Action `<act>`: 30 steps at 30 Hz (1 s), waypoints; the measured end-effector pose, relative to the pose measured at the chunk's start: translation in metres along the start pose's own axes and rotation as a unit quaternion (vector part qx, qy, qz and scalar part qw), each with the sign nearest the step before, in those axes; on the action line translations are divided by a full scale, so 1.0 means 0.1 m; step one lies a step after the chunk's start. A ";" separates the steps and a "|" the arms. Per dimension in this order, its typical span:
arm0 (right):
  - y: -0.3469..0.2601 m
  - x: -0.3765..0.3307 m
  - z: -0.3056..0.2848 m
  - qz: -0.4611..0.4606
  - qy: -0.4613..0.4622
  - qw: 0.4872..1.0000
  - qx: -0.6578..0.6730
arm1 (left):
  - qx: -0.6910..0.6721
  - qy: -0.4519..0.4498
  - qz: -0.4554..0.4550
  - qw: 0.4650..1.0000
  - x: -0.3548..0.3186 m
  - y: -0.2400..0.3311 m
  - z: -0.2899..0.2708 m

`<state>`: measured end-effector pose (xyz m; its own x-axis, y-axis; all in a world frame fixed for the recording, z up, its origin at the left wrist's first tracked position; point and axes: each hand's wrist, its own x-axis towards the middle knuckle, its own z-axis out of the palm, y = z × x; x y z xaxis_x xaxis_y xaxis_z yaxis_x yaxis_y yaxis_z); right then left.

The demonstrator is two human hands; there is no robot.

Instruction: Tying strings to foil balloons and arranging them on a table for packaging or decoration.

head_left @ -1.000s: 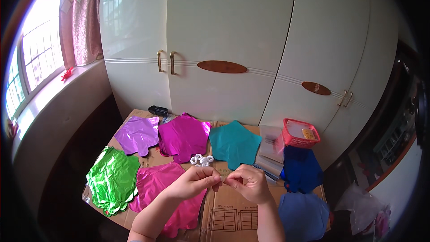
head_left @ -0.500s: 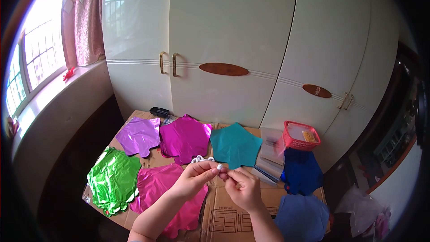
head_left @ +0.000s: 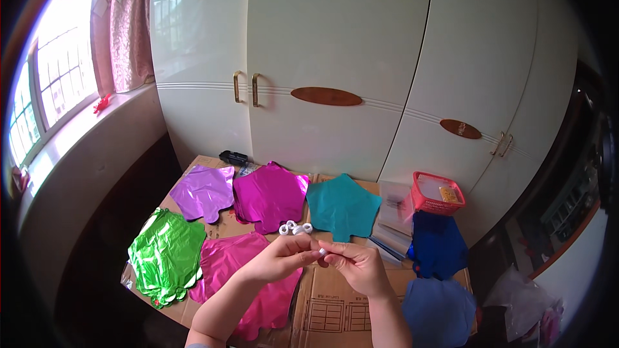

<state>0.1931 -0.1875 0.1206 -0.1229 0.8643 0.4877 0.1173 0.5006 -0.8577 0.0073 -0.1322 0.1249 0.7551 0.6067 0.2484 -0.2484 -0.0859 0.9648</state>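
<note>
Since the earlier frames the view has tipped slightly — the cupboard doors fill more of it — while both hands have stayed pinched together over the cardboard sheet [head_left: 335, 299], now a touch lower and nearer the body. The small white piece [head_left: 322, 252] remains caught between them.

Taking the teal star balloon [head_left: 342, 206] as the landmark and going left to right: well to its left lie the green foil balloon [head_left: 164, 258], the light purple balloon [head_left: 203, 192] and the magenta balloon [head_left: 269, 194], with a pink balloon [head_left: 248, 270] below those. The left hand [head_left: 284, 259] sits just below and left of the teal star, thumb and forefinger closed on the white piece. That piece is tiny; it seems to lie with its long axis roughly level, pointing from one hand to the other, though the view is too coarse to be sure. The right hand [head_left: 358, 267] is directly below the teal star, its fingertips also nipped onto the piece. A cluster of white rings [head_left: 294, 227] rests just at the star's lower left — apart from both hands. To the right of the star stand a red basket [head_left: 437, 193] and a dark blue balloon [head_left: 438, 245].
</note>
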 end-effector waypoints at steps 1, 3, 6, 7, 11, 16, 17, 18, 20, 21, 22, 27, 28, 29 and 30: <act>0.02 0.00 0.00 0.005 0.000 1.000 0.019 | 0.015 -0.006 -0.007 1.000 -0.01 0.03 -0.02; 0.01 0.00 0.01 0.021 0.000 0.999 0.028 | 0.044 -0.019 -0.019 0.999 -0.02 0.09 -0.03; 0.05 0.00 0.05 0.050 0.011 0.995 0.081 | 0.041 -0.045 -0.041 0.997 0.00 0.11 -0.07; 0.08 0.00 0.07 0.060 0.016 0.992 0.107 | 0.004 -0.045 -0.028 0.999 0.00 0.09 -0.06; 0.08 0.03 0.13 0.084 0.022 0.986 0.139 | -0.074 -0.021 -0.004 0.997 0.00 0.06 -0.10; 0.14 0.09 0.05 0.166 -0.020 0.967 0.195 | 0.010 0.042 0.005 0.999 0.02 0.07 -0.11; 0.19 0.10 0.04 0.159 -0.010 0.970 0.183 | 0.096 0.062 -0.006 0.993 0.02 0.12 -0.10; 0.24 0.09 0.03 0.153 0.001 0.973 0.171 | 0.181 0.079 -0.017 0.980 0.02 0.15 -0.10; 0.24 0.09 -0.02 0.125 0.036 0.985 0.110 | 0.303 0.175 0.064 0.935 0.07 0.12 -0.14; 0.20 0.10 -0.04 0.103 0.057 0.991 0.065 | 0.364 0.225 0.102 0.898 0.07 0.11 -0.19; 0.18 0.10 -0.07 0.082 0.078 0.993 0.019 | 0.328 0.253 0.062 0.908 0.08 0.10 -0.25; 0.23 0.13 -0.14 0.075 0.121 0.988 0.059 | 0.535 0.180 -0.055 0.824 0.34 -0.41 -0.61; 0.22 0.14 -0.12 0.075 0.120 0.988 0.061 | 0.567 0.163 -0.081 0.804 0.37 -0.59 -0.72; 0.22 0.15 -0.11 0.075 0.121 0.988 0.060 | 0.597 0.145 -0.105 0.782 0.40 -0.76 -0.81; 0.21 0.15 -0.11 0.067 0.120 0.990 0.044 | 0.613 0.142 -0.132 0.766 0.43 -0.89 -0.85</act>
<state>0.2049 -0.1632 0.1115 0.1262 0.9144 0.3846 0.0282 0.3842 -0.9228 0.0107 -0.0314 0.0428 0.4754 0.8632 0.1699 0.7778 -0.5027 0.3773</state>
